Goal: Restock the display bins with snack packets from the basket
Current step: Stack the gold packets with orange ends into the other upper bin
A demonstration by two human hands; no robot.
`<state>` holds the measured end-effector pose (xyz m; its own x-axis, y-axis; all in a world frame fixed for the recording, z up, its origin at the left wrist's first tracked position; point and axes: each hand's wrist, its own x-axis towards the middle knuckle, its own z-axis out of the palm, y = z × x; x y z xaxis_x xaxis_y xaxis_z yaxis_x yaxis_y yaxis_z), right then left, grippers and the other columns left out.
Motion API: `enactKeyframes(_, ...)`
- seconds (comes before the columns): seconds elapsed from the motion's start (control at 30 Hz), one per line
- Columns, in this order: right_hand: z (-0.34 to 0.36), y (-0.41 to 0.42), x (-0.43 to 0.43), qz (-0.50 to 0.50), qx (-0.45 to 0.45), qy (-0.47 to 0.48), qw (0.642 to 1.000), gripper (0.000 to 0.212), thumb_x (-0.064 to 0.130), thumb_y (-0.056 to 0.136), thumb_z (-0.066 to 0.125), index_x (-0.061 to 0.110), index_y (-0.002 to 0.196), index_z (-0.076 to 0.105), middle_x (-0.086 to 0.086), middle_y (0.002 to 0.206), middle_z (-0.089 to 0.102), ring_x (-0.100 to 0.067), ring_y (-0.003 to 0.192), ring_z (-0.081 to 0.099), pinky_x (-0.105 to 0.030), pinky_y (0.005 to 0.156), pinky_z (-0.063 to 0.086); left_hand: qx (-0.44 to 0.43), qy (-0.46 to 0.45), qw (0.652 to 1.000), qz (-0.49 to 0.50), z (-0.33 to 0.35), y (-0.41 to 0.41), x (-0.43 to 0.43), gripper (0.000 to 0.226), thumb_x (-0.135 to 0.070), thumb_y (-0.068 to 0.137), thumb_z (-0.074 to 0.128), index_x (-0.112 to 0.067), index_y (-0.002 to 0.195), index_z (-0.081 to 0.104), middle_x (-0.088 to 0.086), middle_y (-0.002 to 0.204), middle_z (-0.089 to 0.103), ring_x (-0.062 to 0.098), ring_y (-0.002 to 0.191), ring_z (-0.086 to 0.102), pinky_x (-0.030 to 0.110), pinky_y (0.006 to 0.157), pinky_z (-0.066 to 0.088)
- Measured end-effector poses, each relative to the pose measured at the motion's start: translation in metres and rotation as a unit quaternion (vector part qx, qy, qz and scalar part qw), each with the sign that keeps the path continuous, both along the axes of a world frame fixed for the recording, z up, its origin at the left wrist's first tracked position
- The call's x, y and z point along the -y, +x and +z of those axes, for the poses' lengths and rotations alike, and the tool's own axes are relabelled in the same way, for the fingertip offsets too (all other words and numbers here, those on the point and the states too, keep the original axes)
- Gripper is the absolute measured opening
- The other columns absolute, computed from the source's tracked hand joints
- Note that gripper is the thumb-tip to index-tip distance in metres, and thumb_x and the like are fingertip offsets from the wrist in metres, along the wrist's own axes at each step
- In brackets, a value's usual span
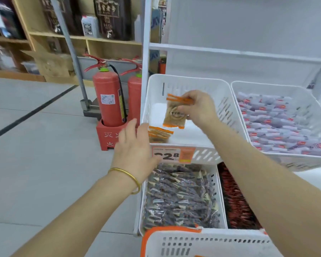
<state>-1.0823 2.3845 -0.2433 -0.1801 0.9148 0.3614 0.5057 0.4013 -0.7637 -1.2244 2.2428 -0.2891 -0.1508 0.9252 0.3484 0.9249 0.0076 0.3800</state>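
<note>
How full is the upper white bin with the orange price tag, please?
Nearly empty: the bin shows bare floor, with only a small stack of packets in its front-left corner; the right hand holds another packet above it.

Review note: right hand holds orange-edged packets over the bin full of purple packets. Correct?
No. The head view shows the right hand holding the orange-edged packets over the nearly empty white bin, which holds only a small stack at its front left corner.

basket (193, 245) cut off at bottom | price tag (174, 155) part-hidden by left hand (135, 149)
</note>
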Motion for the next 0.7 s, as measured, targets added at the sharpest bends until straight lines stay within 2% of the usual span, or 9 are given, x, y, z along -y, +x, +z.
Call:
enactKeyframes(0.07,-0.022,-0.02,-0.014,0.018,0.053,-0.022,0.998,0.027,0.001,0.071,0.074,0.009,0.096,0.067,-0.005,0.083,0.059,-0.024,0.082,0.058,-0.046,0.082,0.051,0.028,-0.029,0.999,-0.021,-0.007,-0.005,-0.001,0.088,-0.041,0.077,0.072,-0.016,0.144,0.021,0.006,0.149,0.02,0.025,0.136,0.018,0.033,0.113,0.02)
enactKeyframes(0.17,-0.033,-0.037,-0.018,0.106,0.135,-0.086,0.981,0.026,-0.002,0.078,0.067,0.003,0.103,0.066,-0.006,0.094,0.059,-0.019,0.089,0.054,-0.033,0.083,0.047,0.05,-0.033,0.997,-0.04,-0.009,-0.012,-0.002,0.084,-0.033,0.08,0.071,-0.017,0.144,0.019,0.001,0.146,0.025,0.02,0.133,0.022,0.026,0.107,0.021)
enactKeyframes(0.23,-0.03,-0.038,-0.016,0.149,0.107,-0.157,0.97,0.026,-0.005,0.082,0.058,0.007,0.105,0.063,-0.006,0.1,0.059,-0.018,0.091,0.054,-0.032,0.082,0.046,0.056,-0.039,0.997,-0.042,-0.01,-0.015,-0.003,0.083,-0.03,0.082,0.069,-0.018,0.145,0.016,-0.001,0.146,0.026,0.019,0.133,0.022,0.024,0.106,0.022)
enactKeyframes(0.3,-0.025,-0.034,-0.014,0.165,0.069,-0.235,0.955,0.029,-0.003,0.083,0.05,0.012,0.107,0.057,-0.004,0.103,0.056,-0.016,0.093,0.054,-0.034,0.089,0.047,0.063,-0.047,0.996,-0.039,-0.01,-0.015,-0.003,0.083,-0.03,0.082,0.068,-0.017,0.145,0.015,-0.001,0.146,0.026,0.02,0.133,0.022,0.025,0.106,0.023)
enactKeyframes(0.37,-0.02,-0.029,-0.011,0.168,0.055,-0.27,0.946,0.034,-0.001,0.084,0.045,0.014,0.113,0.054,-0.002,0.108,0.053,-0.015,0.097,0.052,-0.035,0.096,0.046,0.062,-0.048,0.996,-0.03,-0.009,-0.011,-0.002,0.082,-0.029,0.083,0.068,-0.016,0.145,0.016,0.002,0.144,0.025,0.021,0.132,0.023,0.026,0.105,0.024)
enactKeyframes(0.5,-0.009,-0.014,0.008,0.142,0.024,-0.217,0.965,0.047,-0.004,0.086,0.042,0.012,0.13,0.049,-0.003,0.131,0.048,-0.012,0.105,0.049,-0.033,0.1,0.043,0.04,0.012,0.999,-0.011,-0.005,0.001,0.007,0.069,-0.02,0.08,0.068,-0.014,0.136,0.028,0.005,0.133,0.027,0.023,0.12,0.03,0.026,0.099,0.029)
enactKeyframes(0.6,-0.002,0.009,0.036,0.137,0.002,-0.141,0.981,0.047,-0.007,0.086,0.043,0.011,0.129,0.051,-0.002,0.127,0.051,-0.014,0.116,0.049,-0.028,0.098,0.043,0.026,0.057,0.998,-0.028,-0.003,0.013,0.023,0.058,-0.016,0.078,0.068,-0.013,0.128,0.038,0.006,0.125,0.032,0.024,0.113,0.034,0.028,0.095,0.033)
enactKeyframes(0.7,-0.005,0.041,0.082,0.157,-0.055,-0.115,0.979,0.048,-0.013,0.083,0.044,0.016,0.12,0.053,-0.001,0.124,0.054,-0.015,0.121,0.049,-0.027,0.097,0.045,0.031,0.014,0.997,-0.068,-0.011,0.029,0.048,0.053,-0.017,0.081,0.066,-0.014,0.126,0.039,0.005,0.124,0.031,0.022,0.114,0.033,0.025,0.092,0.031)
